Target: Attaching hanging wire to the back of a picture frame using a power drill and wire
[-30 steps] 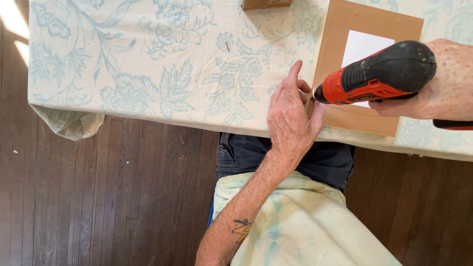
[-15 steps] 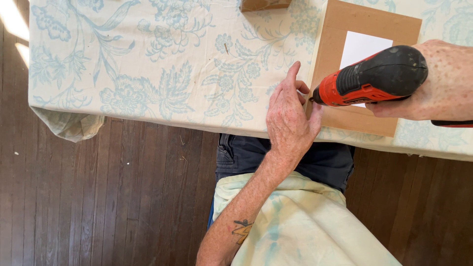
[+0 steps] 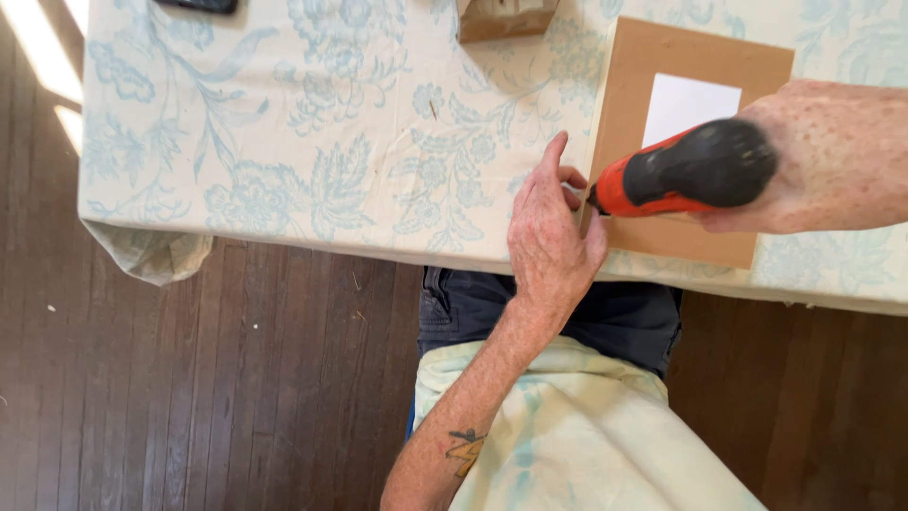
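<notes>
Drill (image 3: 686, 175) shifted left, in right hand (image 3: 832, 156)

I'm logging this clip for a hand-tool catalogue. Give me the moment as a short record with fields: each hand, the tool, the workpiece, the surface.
right hand: grips a red and black power driver, tip pointing at the board's left edge
left hand: fingers at the tip of the driver, resting on the board's edge
workpiece: brown board with a white sheet on it
surface: table under a pale floral cloth
floor: dark wood planks
</notes>
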